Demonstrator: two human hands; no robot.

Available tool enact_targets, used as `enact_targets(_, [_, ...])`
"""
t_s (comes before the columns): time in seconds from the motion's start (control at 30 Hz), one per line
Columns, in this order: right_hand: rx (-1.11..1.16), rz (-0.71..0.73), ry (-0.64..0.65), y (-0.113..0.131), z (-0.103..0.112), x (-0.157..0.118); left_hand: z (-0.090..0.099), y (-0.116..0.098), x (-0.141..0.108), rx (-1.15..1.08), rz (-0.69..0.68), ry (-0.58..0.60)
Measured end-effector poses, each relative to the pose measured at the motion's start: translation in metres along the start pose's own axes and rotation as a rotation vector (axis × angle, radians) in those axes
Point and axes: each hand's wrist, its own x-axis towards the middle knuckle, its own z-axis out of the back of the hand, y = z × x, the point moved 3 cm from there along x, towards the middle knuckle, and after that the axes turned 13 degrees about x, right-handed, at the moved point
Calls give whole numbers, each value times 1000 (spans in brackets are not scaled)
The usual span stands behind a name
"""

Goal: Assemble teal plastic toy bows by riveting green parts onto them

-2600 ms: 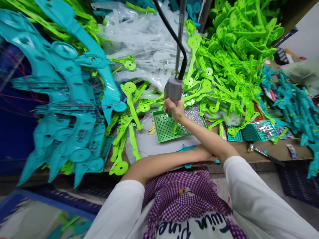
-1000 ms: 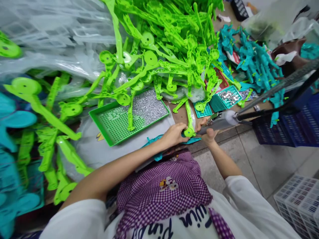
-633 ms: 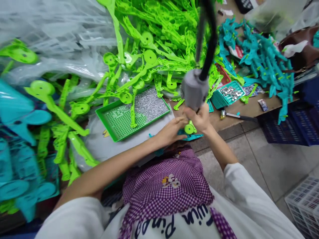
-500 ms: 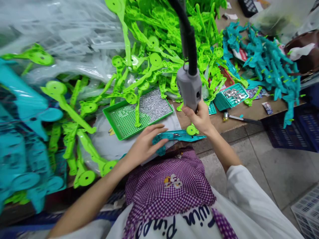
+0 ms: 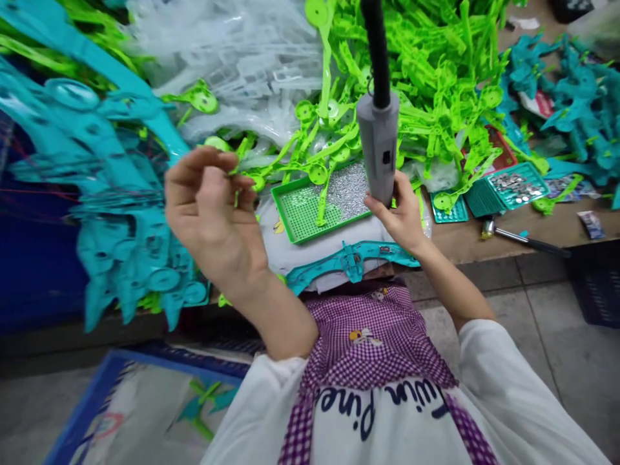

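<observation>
My right hand point(image 5: 401, 216) is closed round the lower body of a grey electric screwdriver point(image 5: 380, 139), which stands nearly upright below a thick black cable. Under that hand a long teal plastic part point(image 5: 334, 261) lies on a white cloth point(image 5: 271, 242), with small metal pieces set in it. My left hand point(image 5: 213, 219) is raised at the left, palm up and blurred, its fingers curled in. A green disc-ended part point(image 5: 217, 142) shows just behind its fingers. Whatever the fingertips close on is too smeared to name.
A green tray point(image 5: 303, 232) of small silvery pieces sits beyond the teal part. Heaped green parts point(image 5: 411, 71) fill the back, teal parts point(image 5: 130, 239) the left. To the right are a teal tray point(image 5: 518, 187) of metal discs and a hammer-like tool point(image 5: 513, 236).
My left hand has left the teal part and swung left and up to the green parts. My right hand stays on the screwdriver. The view has turned left.
</observation>
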Motion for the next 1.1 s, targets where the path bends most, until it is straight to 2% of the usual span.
enact_targets(0.07, [-62, 32, -11, 2, 5, -11, -1, 4, -12, 15, -94, 166])
enact_targets(0.17, [-271, 92, 3, 9, 13, -52, 2, 26, -37, 345, -262, 638])
enact_targets(0.23, [-432, 100, 165, 9, 8, -89, 4, 43, -48, 493, -374, 897])
enact_targets(0.33, [-653, 63, 390, 2, -4, -133, -5, 62, -51, 557, -472, 1085])
enact_targets(0.4, [-759, 14, 427, -3, -8, -143, -19, 70, -51, 570, -495, 1163])
enact_targets(0.5, [-766, -55, 421, -2, -9, -132, -34, 76, -58, 584, -488, 1239])
enact_targets(0.57, [-701, -111, 440, 2, -8, -116, -36, 80, -67, 580, -481, 1259])
enact_targets(0.73, [-598, -212, 541, 9, -13, -74, -37, 90, -80, 597, -434, 1202])
enact_targets(0.93, [-495, -279, 515, 16, -11, -44, -67, 98, -81, 605, -341, 1308])
enact_targets(1.0, [-465, -292, 488, 14, -8, -36, -73, 96, -79, 545, -324, 1259])
enact_targets(1.1, [-398, -300, 449, 5, -1, -31, -71, 90, -76, 467, -347, 1167])
